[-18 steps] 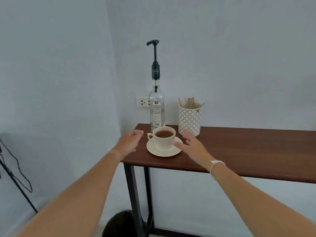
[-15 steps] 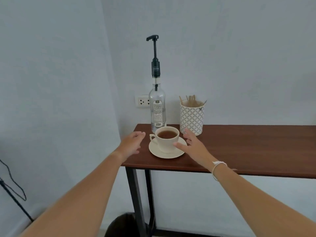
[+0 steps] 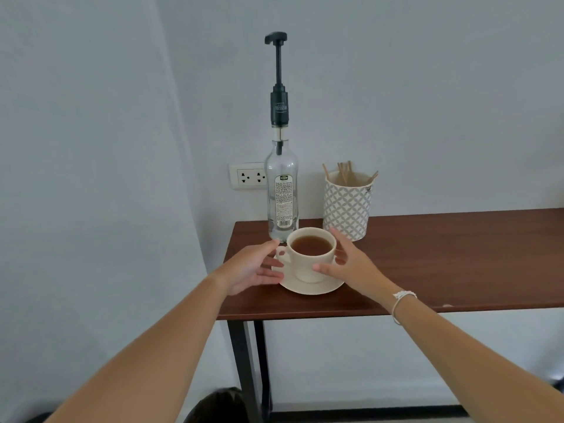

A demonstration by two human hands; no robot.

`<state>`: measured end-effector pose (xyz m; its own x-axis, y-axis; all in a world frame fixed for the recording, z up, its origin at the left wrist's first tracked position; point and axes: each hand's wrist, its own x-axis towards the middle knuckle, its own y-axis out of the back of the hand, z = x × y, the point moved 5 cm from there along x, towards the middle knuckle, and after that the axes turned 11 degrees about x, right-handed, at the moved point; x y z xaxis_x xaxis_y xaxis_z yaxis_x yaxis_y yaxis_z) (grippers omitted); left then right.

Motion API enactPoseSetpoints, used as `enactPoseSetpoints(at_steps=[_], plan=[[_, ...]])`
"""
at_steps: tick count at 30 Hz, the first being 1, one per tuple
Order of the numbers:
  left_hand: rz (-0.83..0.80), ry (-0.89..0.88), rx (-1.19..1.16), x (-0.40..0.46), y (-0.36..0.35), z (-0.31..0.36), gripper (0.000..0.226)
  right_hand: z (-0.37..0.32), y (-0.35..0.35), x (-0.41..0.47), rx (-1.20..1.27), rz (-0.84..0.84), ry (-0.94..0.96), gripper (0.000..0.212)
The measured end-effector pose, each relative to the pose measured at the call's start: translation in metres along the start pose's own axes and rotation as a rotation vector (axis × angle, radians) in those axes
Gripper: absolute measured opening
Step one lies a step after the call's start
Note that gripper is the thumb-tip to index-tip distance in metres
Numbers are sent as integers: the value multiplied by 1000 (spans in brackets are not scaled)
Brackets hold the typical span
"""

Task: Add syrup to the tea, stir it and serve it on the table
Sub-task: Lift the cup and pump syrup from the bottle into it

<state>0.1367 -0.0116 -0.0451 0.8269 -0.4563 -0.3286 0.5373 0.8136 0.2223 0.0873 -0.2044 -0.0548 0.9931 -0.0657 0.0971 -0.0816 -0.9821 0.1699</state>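
We reach both arms forward to a cream cup [image 3: 308, 267] of brown tea [image 3: 311, 245]; it sits upright on a cream saucer [image 3: 317, 286] near the left end of the dark wooden worktop [image 3: 442, 264]. Our left hand [image 3: 253, 270] lies at the handle side of the cup, its fingers [image 3: 270, 247] spread wide, the upper ones by the handle and the lower ones over the saucer's left rim; whether they touch the china we cannot tell. Our right hand [image 3: 351, 264] cups the other side, fingers loosely apart, the thumb against the cup's wall and the rest curved round its far side; a white bracelet [image 3: 401, 300] circles that wrist. Just behind the cup stands a clear syrup bottle [image 3: 282, 196] with a tall black pump [image 3: 278, 83], its stem raised; the bottle looks almost empty. To its right, well clear of the cup, a patterned white holder [image 3: 346, 206] carries wooden stirrers [image 3: 345, 172]. A white wall socket [image 3: 248, 177] shows behind the bottle; black legs [image 3: 244, 361] carry the worktop.
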Motion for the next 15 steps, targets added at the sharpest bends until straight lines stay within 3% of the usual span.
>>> enactPoseSetpoints(at_steps=[10,15], plan=[[-12,45,-61,2,-12,-1,35,7,1,18,127,-58,10,101],[-11,54,-10,4,-14,5,32,10,3,20,196,-69,64,71]])
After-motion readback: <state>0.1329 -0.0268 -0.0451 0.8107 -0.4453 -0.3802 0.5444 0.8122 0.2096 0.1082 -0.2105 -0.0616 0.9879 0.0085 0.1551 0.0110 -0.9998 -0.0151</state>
